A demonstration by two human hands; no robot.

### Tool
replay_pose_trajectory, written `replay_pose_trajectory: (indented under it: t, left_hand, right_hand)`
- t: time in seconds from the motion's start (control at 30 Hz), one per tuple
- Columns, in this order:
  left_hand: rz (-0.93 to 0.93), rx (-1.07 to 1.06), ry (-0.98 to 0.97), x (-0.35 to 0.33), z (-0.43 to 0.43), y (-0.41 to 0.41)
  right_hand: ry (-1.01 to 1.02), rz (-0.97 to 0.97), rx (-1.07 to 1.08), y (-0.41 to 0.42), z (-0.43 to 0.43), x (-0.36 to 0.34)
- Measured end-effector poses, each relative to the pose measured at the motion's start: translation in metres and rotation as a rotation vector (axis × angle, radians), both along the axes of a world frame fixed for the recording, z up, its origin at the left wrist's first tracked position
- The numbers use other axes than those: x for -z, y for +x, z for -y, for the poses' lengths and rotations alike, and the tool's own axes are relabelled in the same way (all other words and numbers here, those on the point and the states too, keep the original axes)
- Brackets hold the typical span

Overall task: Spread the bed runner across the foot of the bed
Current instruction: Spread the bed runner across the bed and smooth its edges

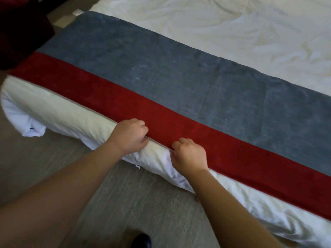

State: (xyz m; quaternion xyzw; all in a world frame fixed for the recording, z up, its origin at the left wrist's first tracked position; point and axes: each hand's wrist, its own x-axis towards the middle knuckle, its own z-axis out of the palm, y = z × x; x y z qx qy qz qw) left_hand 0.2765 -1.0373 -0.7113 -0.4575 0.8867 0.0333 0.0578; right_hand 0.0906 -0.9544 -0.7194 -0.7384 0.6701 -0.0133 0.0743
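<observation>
Bed runner [179, 83] lying flat across foot of bed [232, 24], so I'm on final tidy. Left hand [129, 136], right hand [189, 154] both pinching red near edge. Next, I reckon: gentle even tug, hem squared.

Soft, even light, brightest on the white bedding [232, 24] top right, kinda blown out there. Top-left corner goes dark. Whole frame's slightly soft, wide-angle bending at edges, floor [125, 203] looks smeary.
</observation>
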Motion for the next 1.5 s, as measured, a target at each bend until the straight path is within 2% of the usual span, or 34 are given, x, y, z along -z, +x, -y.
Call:
replay_pose_trajectory:
  t: [0.17, 0.3, 0.43, 0.73, 0.83, 1.1, 1.2, 1.4, 1.5]
  left_hand:
    - [-0.074, 0.066, -0.033, -0.043, 0.028, -0.044]
    - [-0.161, 0.088, -0.015, -0.064, 0.056, -0.119]
    - [-0.231, 0.082, -0.031, -0.072, 0.08, -0.204]
    - [-0.196, 0.051, 0.037, -0.039, 0.142, -0.358]
    - [-0.176, 0.06, 0.064, -0.021, 0.152, -0.4]
    - [-0.19, 0.115, 0.094, 0.017, 0.188, -0.453]
    - [-0.121, 0.145, 0.132, 0.034, 0.203, -0.464]
    - [0.04, 0.135, 0.134, 0.063, 0.217, -0.464]
    - [0.007, 0.049, 0.091, 0.061, 0.228, -0.466]
  right_hand:
    - [-0.067, 0.034, 0.114, -0.047, 0.032, -0.03]
    - [-0.092, 0.051, 0.265, -0.104, 0.062, -0.056]
    - [-0.101, 0.011, 0.276, -0.178, 0.09, -0.06]
    - [-0.027, -0.02, 0.272, -0.33, 0.137, -0.033]
    - [0.024, -0.017, 0.337, -0.374, 0.148, -0.016]
    - [0.048, 0.07, 0.283, -0.42, 0.189, 0.022]
    - [0.063, 0.097, 0.246, -0.424, 0.204, 0.035]
    - [0.127, -0.031, 0.263, -0.426, 0.214, 0.059]
    - [0.088, -0.041, 0.306, -0.43, 0.216, 0.061]
